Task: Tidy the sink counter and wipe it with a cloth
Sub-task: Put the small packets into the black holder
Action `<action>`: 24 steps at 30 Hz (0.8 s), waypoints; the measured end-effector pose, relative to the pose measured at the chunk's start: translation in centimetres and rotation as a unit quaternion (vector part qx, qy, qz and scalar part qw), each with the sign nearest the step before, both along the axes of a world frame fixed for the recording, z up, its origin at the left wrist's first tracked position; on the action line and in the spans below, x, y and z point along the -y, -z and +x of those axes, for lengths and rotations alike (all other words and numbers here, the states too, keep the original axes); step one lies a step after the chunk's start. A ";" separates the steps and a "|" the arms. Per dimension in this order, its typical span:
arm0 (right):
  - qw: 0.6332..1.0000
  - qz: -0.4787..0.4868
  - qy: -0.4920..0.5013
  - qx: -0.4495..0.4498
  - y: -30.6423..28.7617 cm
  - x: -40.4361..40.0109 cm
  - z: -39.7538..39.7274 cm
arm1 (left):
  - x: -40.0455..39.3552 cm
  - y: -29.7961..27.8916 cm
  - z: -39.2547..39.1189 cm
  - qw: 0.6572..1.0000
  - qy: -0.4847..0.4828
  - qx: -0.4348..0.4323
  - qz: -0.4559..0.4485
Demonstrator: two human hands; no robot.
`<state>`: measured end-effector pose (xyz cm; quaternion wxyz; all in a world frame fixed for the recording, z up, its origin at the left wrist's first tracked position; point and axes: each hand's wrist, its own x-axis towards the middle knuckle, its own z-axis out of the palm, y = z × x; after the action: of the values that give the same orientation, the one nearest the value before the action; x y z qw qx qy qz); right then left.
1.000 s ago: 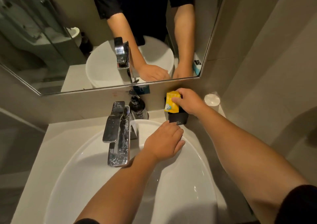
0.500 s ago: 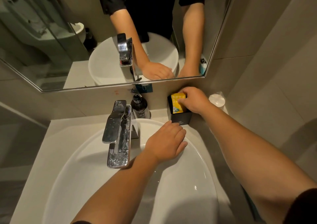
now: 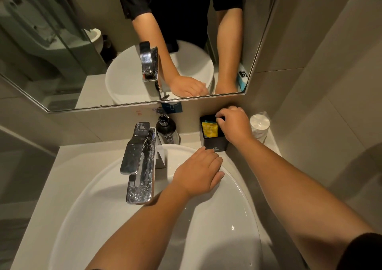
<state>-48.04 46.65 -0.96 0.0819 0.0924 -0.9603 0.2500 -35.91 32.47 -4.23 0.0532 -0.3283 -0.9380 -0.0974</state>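
Yellow packet (image 3: 210, 129) sits in black box (image 3: 215, 144). Right hand (image 3: 235, 126) over box, fingers curled (grip unclear). Left hand (image 3: 198, 175) flat, empty, on basin (image 3: 99, 203). No cloth visible; wiping remains.

Packet (image 3: 210, 130) in box (image 3: 215, 144), right of bottle (image 3: 167, 130), behind basin (image 3: 99, 191).

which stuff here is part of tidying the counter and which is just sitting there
In the job: small yellow packet, square black holder box it sits in, right hand over it, white counter.

Just there: chrome tap, dark pump bottle, wrapped white cups, mirror.
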 end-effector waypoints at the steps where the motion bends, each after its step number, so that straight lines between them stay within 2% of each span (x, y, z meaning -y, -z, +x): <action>1: 1.000 -0.012 -0.002 -0.005 -0.2 0.0 0.1 | 0.0 0.0 0.0 1.000 0.000 0.000 -0.003; 6: 0.992 -0.121 0.007 -0.018 -2.8 -1.3 1.9 | 0.1 0.0 0.0 1.000 0.002 -0.002 -0.007; 9: 0.979 -0.166 0.113 -0.022 -3.9 -4.5 6.2 | 0.2 -0.1 -0.1 1.000 0.006 -0.004 -0.013; 12: 0.958 -0.175 0.228 0.009 -2.3 -8.3 13.5 | 0.1 -0.1 -0.1 1.000 0.003 0.000 -0.011; 15: 0.957 -0.061 0.278 0.060 0.2 -11.5 20.7 | 0.0 -0.1 -0.1 1.000 -0.001 0.006 -0.010; 18: 0.952 0.119 0.251 0.133 1.8 -13.3 24.2 | 0.0 0.1 -0.1 1.000 -0.011 0.013 -0.009; 21: 0.929 0.186 0.250 0.197 2.5 -13.5 24.3 | 0.0 0.1 0.0 1.000 -0.018 0.013 -0.012; 24: 0.920 0.200 0.245 0.230 3.3 -12.7 23.8 | -0.1 0.1 -0.1 1.000 -0.016 0.008 -0.006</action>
<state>-24.21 59.36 -4.29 -0.1021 -0.1915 -0.9754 0.0391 -35.96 32.54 -4.29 0.0449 -0.3130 -0.9440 -0.0937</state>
